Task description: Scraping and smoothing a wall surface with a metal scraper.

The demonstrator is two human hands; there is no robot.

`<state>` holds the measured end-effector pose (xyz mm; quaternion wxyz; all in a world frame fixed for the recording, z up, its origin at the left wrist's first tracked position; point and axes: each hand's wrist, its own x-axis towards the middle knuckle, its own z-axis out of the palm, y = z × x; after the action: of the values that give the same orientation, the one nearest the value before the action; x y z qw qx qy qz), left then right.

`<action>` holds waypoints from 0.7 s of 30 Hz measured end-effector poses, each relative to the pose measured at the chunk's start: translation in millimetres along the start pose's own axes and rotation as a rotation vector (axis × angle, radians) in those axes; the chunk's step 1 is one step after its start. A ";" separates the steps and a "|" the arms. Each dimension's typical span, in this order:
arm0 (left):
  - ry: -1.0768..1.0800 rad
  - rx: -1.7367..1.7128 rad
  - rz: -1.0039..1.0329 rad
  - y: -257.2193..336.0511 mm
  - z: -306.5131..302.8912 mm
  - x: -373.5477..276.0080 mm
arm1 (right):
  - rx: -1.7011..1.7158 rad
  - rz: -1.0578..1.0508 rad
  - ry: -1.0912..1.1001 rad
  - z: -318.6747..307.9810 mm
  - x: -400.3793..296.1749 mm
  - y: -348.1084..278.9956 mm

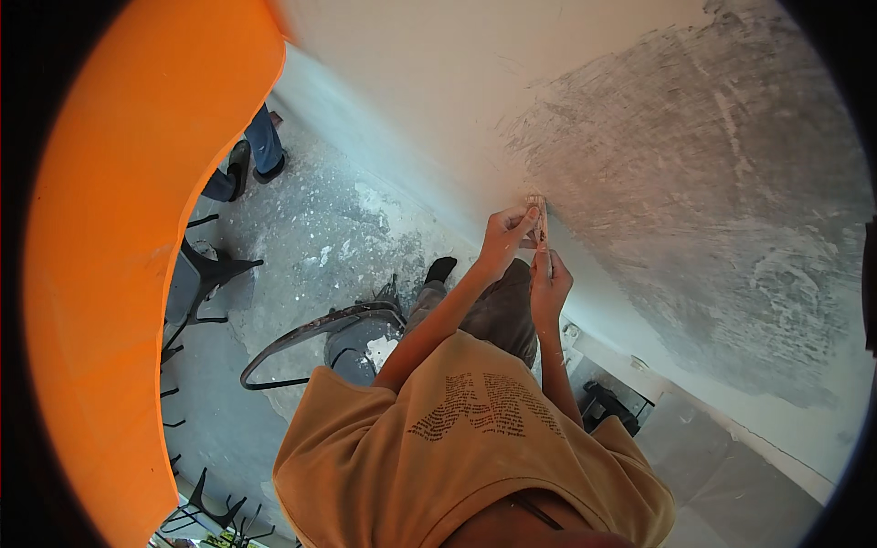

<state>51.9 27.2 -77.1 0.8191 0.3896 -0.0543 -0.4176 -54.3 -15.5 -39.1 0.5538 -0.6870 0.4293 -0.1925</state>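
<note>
In front of the wall [438,123], my left hand [505,236] pinches the upper part of a narrow, plaster-smeared hand tool [541,222]. It may be a flat brush or a scraper; I cannot tell which. Lower down, the fingers of my right hand [550,284] close round the same tool's lower end. The tool stands nearly upright in the view, its wider end close to the edge of a grey patch [692,185] on the wall. That patch has streaky, rough-looking marks. Whether the tool touches the wall is unclear.
An orange sheet-like surface [103,274] covers the left side. Beside it stand another person's legs [264,144] and an upturned-looking black-legged chair [205,274]. A dark curved frame [301,335] is near my left arm. The floor [308,226] is spattered white. A black object [610,407] lies right.
</note>
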 end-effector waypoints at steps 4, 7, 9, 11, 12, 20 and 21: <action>0.080 0.053 -0.001 3.4 5.3 0.7 | -0.049 -0.068 -0.008 0.5 5.5 0.2; 0.126 0.077 -0.041 6.1 8.2 -0.3 | -0.106 -0.310 0.101 10.0 9.3 6.0; 0.129 0.075 -0.033 5.5 9.4 -1.0 | -0.133 -0.300 0.103 8.6 7.3 1.9; 0.138 0.065 -0.026 3.8 9.3 -1.4 | -0.167 -0.289 0.099 6.0 4.9 -8.8; 0.124 0.045 -0.022 4.8 8.3 0.2 | -0.233 -0.257 0.078 4.8 5.0 -17.7; 0.195 -0.071 -0.022 8.4 8.4 4.9 | -0.316 -0.329 0.095 13.9 8.5 -36.3; 0.173 -0.057 0.013 13.0 2.0 10.0 | -0.320 -0.307 0.068 18.9 13.6 -40.0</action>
<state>65.9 23.2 -69.3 0.8341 0.4004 0.0262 -0.3785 -17.6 -14.5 -10.9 0.3870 -0.8165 0.3633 -0.2269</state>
